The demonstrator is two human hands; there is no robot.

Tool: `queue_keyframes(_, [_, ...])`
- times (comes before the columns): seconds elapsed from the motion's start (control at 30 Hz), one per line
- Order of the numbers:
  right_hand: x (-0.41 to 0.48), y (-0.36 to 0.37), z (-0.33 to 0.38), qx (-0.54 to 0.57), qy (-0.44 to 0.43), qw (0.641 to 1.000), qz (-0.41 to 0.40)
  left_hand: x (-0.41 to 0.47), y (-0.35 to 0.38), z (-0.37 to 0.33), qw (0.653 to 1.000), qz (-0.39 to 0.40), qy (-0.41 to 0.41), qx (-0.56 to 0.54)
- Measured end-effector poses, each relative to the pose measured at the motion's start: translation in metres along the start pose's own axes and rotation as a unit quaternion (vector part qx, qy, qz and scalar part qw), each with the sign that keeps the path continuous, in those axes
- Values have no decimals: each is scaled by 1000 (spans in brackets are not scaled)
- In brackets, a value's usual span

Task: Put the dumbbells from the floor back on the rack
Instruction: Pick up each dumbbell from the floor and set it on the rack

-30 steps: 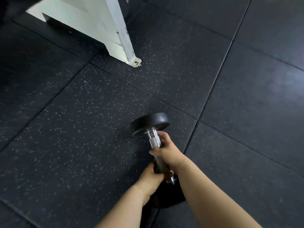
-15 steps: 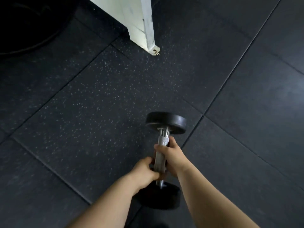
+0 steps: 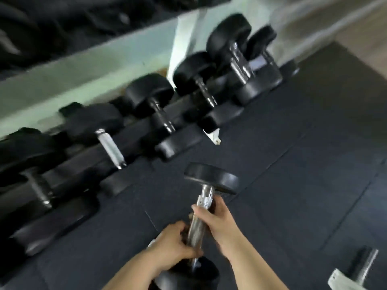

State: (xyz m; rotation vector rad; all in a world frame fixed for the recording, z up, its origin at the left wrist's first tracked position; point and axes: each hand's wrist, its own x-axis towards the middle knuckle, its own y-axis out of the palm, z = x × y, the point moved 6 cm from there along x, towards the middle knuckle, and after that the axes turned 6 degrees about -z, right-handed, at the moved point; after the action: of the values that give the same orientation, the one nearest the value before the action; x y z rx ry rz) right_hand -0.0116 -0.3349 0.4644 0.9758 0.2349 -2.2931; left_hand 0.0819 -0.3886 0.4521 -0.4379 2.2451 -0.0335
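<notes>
I hold a black dumbbell (image 3: 211, 177) with a chrome handle in both hands, lifted off the floor, its far head pointing towards the rack. My left hand (image 3: 173, 243) grips the lower part of the handle and my right hand (image 3: 217, 222) grips higher up. The white rack (image 3: 83, 65) runs across the upper left. Its lowest tier carries a row of several black dumbbells (image 3: 159, 114). The frame is blurred by motion.
Black rubber floor tiles (image 3: 303, 164) cover the ground. The rack's white foot (image 3: 213, 136) sticks out onto the floor ahead of the held dumbbell. Another chrome handle with a white part (image 3: 360, 268) lies at the bottom right. A pale wall base (image 3: 326, 24) runs at the top right.
The dumbbell has come up off the floor in both hands. The view has swung up, bringing the rack's loaded lower tier into sight.
</notes>
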Motion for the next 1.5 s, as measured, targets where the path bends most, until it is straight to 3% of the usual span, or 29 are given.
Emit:
queue_keyframes(0.23, [-103,116,106,-137,-131,977,96,-124,-97,-36,987,-126,68,-70])
queue_keyframes(0.43, [-171,255,120,-230,-190,938,176,-222,-197,-2,955,-235,106,-149])
queue_keyframes(0.73, [-276,530,15,-286,-166,885,327,-379,-368,177,889,-391,58,-231])
queue_keyframes(0.97, [-340,705,-68,-343,-184,807,444,-475,-461,299,812,-473,37,-339])
queue_keyframes(1.2, [-397,872,-154,-362,-192,764,498,-561,-563,415,748,-550,10,-371])
queue_keyframes(1.37, [-436,972,-195,-356,-155,759,523,-612,-631,483,737,-553,-21,-389])
queue_keyframes(1.5, [-447,1042,-219,-362,-164,766,504,-638,-690,526,755,-545,-19,-363])
